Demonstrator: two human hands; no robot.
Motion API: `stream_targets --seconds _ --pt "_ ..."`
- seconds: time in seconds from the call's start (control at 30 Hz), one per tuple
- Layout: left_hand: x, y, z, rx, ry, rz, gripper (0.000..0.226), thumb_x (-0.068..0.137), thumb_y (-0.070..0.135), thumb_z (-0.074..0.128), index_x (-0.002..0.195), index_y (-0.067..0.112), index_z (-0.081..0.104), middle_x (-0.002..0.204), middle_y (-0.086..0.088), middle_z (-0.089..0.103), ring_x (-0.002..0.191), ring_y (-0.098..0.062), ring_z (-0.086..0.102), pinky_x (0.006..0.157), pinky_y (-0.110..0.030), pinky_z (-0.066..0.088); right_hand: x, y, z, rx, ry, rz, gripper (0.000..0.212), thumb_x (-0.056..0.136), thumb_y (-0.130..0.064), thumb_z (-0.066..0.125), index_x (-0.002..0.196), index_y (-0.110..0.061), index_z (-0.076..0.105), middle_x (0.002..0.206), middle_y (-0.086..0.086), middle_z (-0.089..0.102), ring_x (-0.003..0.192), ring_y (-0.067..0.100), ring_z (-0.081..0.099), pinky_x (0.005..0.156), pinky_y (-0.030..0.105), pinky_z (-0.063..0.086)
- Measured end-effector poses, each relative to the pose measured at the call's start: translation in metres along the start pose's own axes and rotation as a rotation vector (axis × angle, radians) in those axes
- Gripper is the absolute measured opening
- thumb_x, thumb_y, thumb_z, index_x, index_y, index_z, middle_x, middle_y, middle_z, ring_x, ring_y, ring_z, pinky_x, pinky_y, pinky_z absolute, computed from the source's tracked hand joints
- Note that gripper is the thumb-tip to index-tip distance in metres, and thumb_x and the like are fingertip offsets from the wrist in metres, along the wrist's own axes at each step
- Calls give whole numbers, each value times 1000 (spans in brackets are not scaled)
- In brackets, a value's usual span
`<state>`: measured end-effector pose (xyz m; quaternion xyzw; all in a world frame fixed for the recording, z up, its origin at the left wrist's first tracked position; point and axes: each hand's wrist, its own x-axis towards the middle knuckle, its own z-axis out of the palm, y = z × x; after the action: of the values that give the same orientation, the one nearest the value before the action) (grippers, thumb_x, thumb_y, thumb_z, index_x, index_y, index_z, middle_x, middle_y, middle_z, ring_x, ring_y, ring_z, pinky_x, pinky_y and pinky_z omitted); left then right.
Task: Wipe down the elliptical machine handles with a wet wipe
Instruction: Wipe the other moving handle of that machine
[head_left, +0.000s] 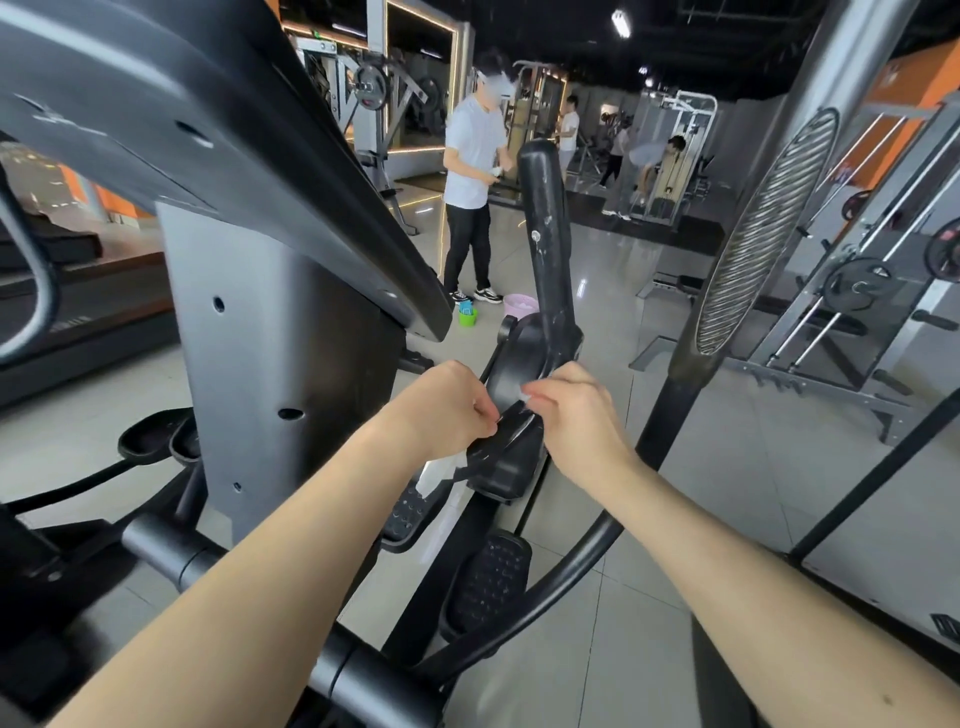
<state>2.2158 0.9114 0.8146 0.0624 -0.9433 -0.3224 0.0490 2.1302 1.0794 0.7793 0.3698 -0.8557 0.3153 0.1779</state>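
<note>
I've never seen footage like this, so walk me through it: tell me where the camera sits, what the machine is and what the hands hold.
The one picture comes from a camera worn on the person's head, looking forward and down, so the two bare arms are the wearer's own. The machine is a gym elliptical: its black handle rises ahead, a pedal sits below. The left hand pinches a white wet wipe that hangs beneath it. The right hand pinches a small white bit, probably the same wipe, at the black housing under the handle.
</note>
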Motion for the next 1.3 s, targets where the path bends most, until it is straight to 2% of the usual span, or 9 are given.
stream_targets --seconds 0.17,0.3,0.43,0.53,0.7,0.8,1.0,1.17,1.3 --pt "0 3 -2 5 -22 14 22 89 4 63 76 20 54 80 -4 44 75 -16 38 70 -28 39 26 7 -20 -99 197 -43 11 91 2 67 96 1 77 91 11 58 84 27 56 73 32 46" --pt "-1 4 -2 15 -17 -13 17 90 6 64 73 9 66 80 -5 48 74 -18 42 72 -37 51 12 9 -4 -113 167 -27 12 93 1 71 101 -3 80 91 10 60 80 25 59 72 27 43" --pt "-3 4 -1 -3 31 -27 13 91 9 69 91 5 81 90 -13 75 84 -29 70 85 -36 60 -6 5 3 72 87 61 17 98 -7 67 107 -11 81 98 -1 66 87 14 64 84 26 52" --pt "-3 5 -1 -5 42 -34 13 90 9 69 91 4 81 98 -19 75 89 -32 71 86 -39 60 -2 3 -7 27 14 -11 16 95 -3 68 96 -10 82 93 -3 62 82 15 63 75 22 48" --pt "-3 7 -4 7 35 -51 13 91 12 72 96 15 84 97 -1 79 89 -16 72 83 -27 58 15 5 -11 -121 123 -35 16 93 8 64 86 3 77 90 15 59 77 31 62 72 34 51" --pt "-4 9 -4 20 25 -54 15 92 14 72 101 18 84 100 2 78 91 -15 72 86 -26 56 -8 -3 8 -10 166 15 18 91 9 67 96 -2 80 94 9 63 82 23 63 76 34 55" --pt "-4 9 -3 63 15 -81 12 92 15 68 88 11 79 87 0 70 76 -25 62 91 -40 60 -23 -2 18 212 187 47 18 97 -3 67 104 -11 81 97 -3 63 83 3 57 84 6 42" --pt "-5 10 -4 20 19 -92 17 93 17 71 104 23 82 101 2 78 94 -16 72 92 -27 57 -12 7 14 220 314 231 17 99 -3 61 99 -7 77 103 4 60 90 12 58 85 10 41" --pt "-7 9 -4 20 30 -83 15 93 17 71 101 22 83 99 0 78 92 -17 72 90 -27 57 -43 -14 32 332 317 253 20 98 4 57 94 -4 75 99 4 61 90 1 56 85 20 47"
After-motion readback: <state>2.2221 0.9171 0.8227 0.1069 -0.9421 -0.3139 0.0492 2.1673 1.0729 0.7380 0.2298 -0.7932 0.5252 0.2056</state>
